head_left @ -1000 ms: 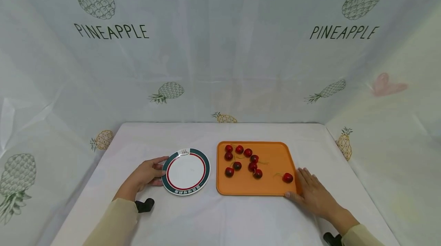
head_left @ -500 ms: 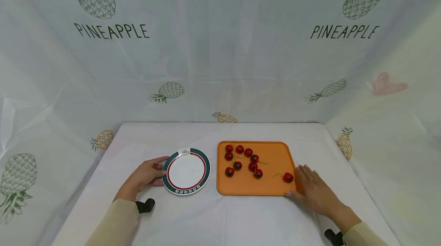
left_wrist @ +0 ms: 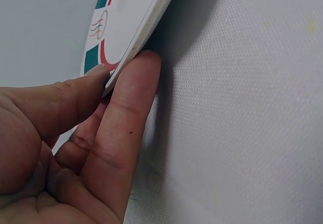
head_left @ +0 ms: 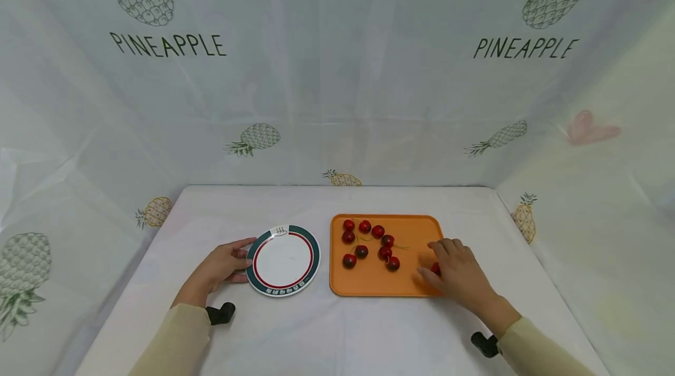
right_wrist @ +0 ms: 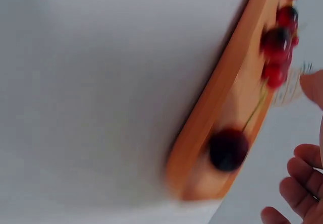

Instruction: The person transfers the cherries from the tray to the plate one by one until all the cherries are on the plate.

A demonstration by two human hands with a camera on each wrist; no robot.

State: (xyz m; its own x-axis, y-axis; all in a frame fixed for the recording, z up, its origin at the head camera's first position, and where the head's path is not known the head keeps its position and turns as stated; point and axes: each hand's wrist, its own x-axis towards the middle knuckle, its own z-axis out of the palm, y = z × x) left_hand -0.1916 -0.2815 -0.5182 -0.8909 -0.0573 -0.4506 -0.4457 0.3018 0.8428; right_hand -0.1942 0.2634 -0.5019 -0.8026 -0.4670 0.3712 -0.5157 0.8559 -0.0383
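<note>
My left hand [head_left: 222, 265] pinches the left rim of a round white plate [head_left: 283, 260] with a green and red border. In the left wrist view the thumb lies on top of the rim and fingers [left_wrist: 123, 113] are under it. Over the right end of an orange tray [head_left: 416, 235] is my right hand [head_left: 463, 273], its thumb and fingers spread apart. A lone cherry [head_left: 436, 268] with a stem sits there, partly hidden by that hand in the head view. The right wrist view shows this dark cherry [right_wrist: 228, 150] apart from the fingertips.
Several more cherries [head_left: 361, 251] lie in the left and middle part of the tray. A white cloth [head_left: 337, 335] covers the table. Behind it hangs a pale curtain [head_left: 337, 71] printed with pineapples. Each wrist wears a black camera mount [head_left: 220, 313].
My right hand has left the tray's right edge and moved left and slightly up, over the lone cherry. My left hand and the plate stay in place.
</note>
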